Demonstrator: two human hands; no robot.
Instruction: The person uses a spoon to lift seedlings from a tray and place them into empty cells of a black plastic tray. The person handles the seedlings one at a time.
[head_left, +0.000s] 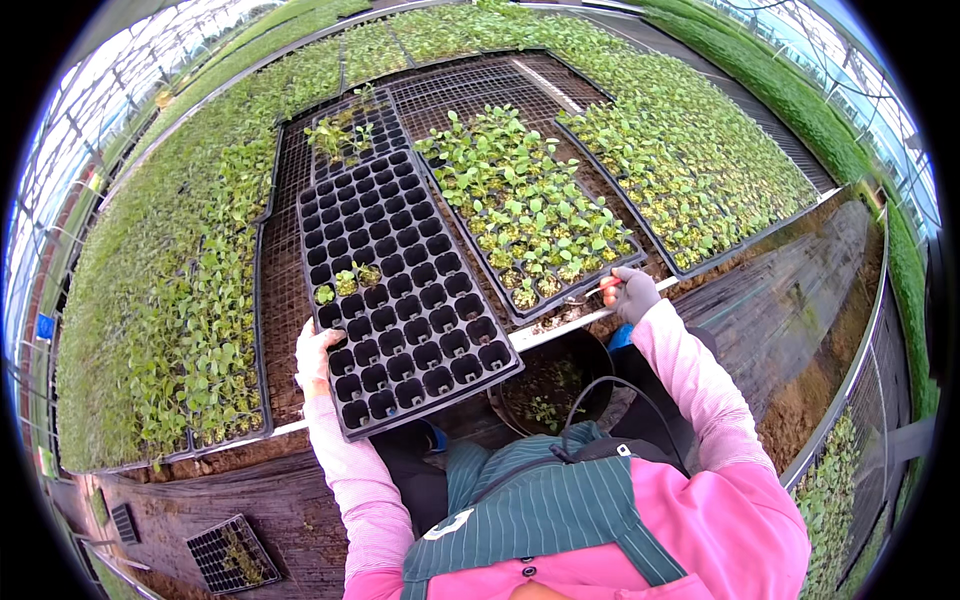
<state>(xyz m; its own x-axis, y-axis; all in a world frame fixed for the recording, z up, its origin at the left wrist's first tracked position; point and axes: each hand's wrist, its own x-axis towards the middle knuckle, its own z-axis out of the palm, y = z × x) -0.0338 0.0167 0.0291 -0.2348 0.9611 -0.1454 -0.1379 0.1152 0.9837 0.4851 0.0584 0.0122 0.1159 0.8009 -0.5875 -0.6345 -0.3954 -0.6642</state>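
My left hand (313, 354) grips the left side of a black plastic plug tray (409, 255), thumb over its rim. Most of the tray's cells are bare. A few small seedling plugs (346, 283) sit in one row near its left side. My right hand (634, 294), in a grey glove with bare fingertips, holds a small tool by its red handle (610, 282). Its thin metal end points left, close to the front corner of a tray of leafy seedlings (525, 199). What the tool's tip touches is hard to make out.
Behind the held tray lies another plug tray (382, 120) with a few loose seedlings. Dense seedling trays stand left (217, 345) and right (675, 172) on the wire-mesh bench (457, 86). Below the bench's white edge (555, 330) is a dark bucket (600, 352) containing plant scraps.
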